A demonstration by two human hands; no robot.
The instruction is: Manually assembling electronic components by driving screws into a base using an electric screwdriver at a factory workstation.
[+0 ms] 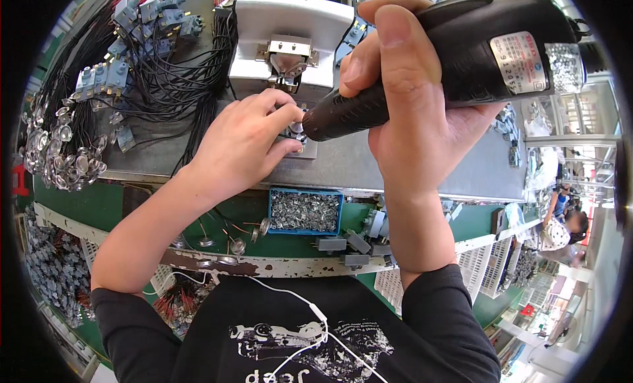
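Observation:
My right hand (pixel 419 116) is wrapped round a black electric screwdriver (pixel 461 60), held at a slant with its thumb along the body. The screwdriver's tapered nose points left and down to a small metal fixture (pixel 303 153) on the bench. At that fixture my left hand (pixel 244 136) has its thumb and fingers closed about a small part (pixel 296 128), which they largely cover, so its kind cannot be made out. Whether the tool's tip touches the part is hidden.
A white machine housing (pixel 290 14) stands just behind the fixture. Blue-grey switches (pixel 99 80) with black wires and round metal discs (pixel 72 159) crowd the left. Before me are a blue tray (pixel 271 229) of small metal pieces and grey switches (pixel 356 243). Another person (pixel 564 231) is far right.

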